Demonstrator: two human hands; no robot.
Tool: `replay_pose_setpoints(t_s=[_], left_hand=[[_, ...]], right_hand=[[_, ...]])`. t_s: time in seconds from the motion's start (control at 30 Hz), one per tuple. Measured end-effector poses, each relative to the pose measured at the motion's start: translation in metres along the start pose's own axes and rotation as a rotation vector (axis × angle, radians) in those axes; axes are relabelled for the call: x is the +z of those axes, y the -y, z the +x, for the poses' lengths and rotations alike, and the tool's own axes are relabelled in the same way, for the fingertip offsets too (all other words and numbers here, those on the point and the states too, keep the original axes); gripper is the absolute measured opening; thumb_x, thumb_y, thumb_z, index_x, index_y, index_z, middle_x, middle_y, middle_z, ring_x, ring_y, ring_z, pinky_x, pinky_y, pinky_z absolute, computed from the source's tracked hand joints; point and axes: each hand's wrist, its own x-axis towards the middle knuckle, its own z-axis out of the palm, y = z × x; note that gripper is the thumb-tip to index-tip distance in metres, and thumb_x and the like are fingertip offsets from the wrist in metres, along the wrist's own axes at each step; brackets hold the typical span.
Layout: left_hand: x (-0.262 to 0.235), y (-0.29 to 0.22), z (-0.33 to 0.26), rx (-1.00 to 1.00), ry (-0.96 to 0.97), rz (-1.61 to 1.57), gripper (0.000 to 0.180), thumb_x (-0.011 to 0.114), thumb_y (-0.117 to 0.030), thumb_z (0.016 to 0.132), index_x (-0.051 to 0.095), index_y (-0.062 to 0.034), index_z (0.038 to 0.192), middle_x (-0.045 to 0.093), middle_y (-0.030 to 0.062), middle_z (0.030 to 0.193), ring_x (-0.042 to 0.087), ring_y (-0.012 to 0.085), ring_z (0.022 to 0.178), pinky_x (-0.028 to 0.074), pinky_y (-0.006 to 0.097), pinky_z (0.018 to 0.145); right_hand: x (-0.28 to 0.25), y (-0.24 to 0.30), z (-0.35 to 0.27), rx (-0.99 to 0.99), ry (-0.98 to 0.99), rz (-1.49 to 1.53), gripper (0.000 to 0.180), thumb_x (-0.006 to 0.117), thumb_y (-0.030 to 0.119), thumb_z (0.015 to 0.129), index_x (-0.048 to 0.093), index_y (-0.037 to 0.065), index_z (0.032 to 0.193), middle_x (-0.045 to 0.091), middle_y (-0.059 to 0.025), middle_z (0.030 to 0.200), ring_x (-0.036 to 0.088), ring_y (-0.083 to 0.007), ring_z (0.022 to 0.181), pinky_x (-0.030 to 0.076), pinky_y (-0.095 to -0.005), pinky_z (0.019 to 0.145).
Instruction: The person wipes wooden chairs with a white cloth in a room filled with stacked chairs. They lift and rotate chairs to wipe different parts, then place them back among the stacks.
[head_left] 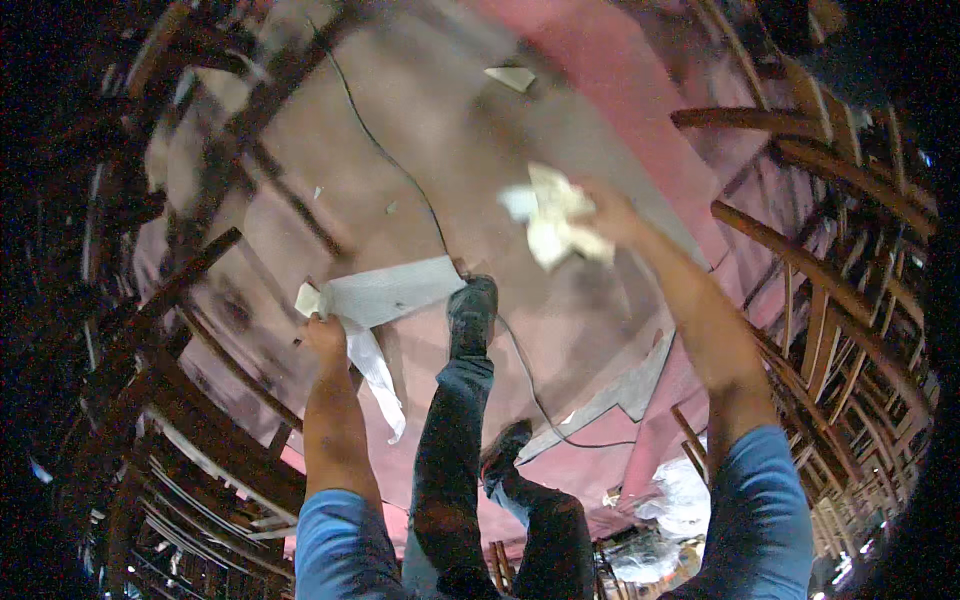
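My left hand (325, 338) is closed on several flat scraps. Among them are a small cream piece (308, 298), a wide pale grey strip (395, 293) that reaches toward my shoe, and a narrow white strip (375, 375) hanging down. Whether they are paper, cloth or foam I cannot tell. Farther out on the right, my right hand (605, 212) grips a bunch of crumpled cream scraps (550, 225), held above the floor and blurred by motion. Its fingertips are partly hidden by the bunch.
A dark cable (385, 160) runs across the pink and grey-brown floor past my shoe (472, 310). One cream scrap (513, 78) lies at the far side. Grey sheet pieces (610, 405) and clear plastic wrapping (680, 500) lie at right. Stacked wooden frames (830, 290) line both sides.
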Motion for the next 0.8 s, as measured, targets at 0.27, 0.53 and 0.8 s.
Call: replay_pose_setpoints(t_s=[0.27,0.53,0.8], left_hand=[[0.064,0.029,0.037,-0.266,-0.009,-0.218,0.043,0.075,-0.029,0.080,0.069,0.0005,0.110,0.055,0.0310,0.124,0.056,0.0439,0.113,0.046,0.048,0.096],[0.029,-0.055,-0.018,0.043,-0.042,-0.364,0.039,0.076,-0.030,0.077,0.068,0.0037,0.096,0.064,0.0283,0.087,0.063,0.0439,0.088,0.047,0.049,0.080],[-0.126,-0.197,-0.262,0.456,-0.355,-0.634,0.020,0.070,-0.010,0.079,0.062,0.0033,0.092,0.059,0.0185,0.087,0.056,0.0376,0.084,0.045,0.044,0.075]], right_hand=[[-0.017,0.061,0.281,0.080,-0.061,-0.090,0.050,0.073,0.018,0.084,0.057,0.006,0.130,0.067,-0.0107,0.118,0.065,-0.0272,0.104,0.052,-0.0383,0.089],[0.036,0.023,0.154,0.028,-0.452,0.398,0.048,0.072,0.020,0.087,0.055,0.001,0.127,0.067,-0.0146,0.115,0.066,-0.0260,0.100,0.054,-0.0391,0.083],[0.118,0.000,-0.236,0.358,0.292,1.896,0.041,0.069,0.017,0.088,0.060,0.005,0.126,0.068,-0.0118,0.115,0.066,-0.0267,0.102,0.054,-0.0449,0.090]])
